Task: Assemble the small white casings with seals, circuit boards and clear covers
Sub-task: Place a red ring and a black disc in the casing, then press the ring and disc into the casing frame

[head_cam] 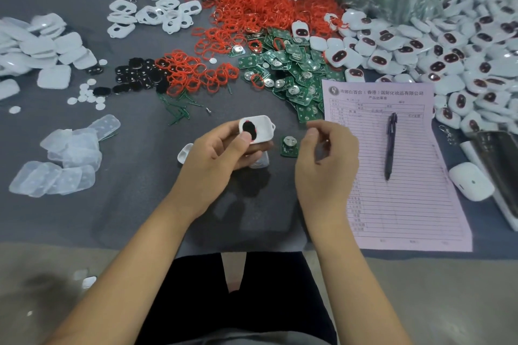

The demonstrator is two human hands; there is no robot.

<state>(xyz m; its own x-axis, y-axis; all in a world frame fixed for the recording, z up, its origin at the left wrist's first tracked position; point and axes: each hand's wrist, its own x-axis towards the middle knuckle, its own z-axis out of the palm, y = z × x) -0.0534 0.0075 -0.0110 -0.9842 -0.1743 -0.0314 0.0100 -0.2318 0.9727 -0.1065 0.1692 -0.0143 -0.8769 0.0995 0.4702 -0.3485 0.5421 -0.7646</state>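
Left hand grips one white casing above the table, thumb pressed on its black oval opening, where a trace of red seal shows. Right hand hovers just beside it, fingers loosely curled; whether they pinch anything cannot be told. A single circuit board lies flat on the table between the two hands, just right of the casing and nearer the right hand (the likely next part, in my judgement). Its long axis runs roughly toward and away from the person. Beyond lie heaped green boards, red seals and clear covers at left.
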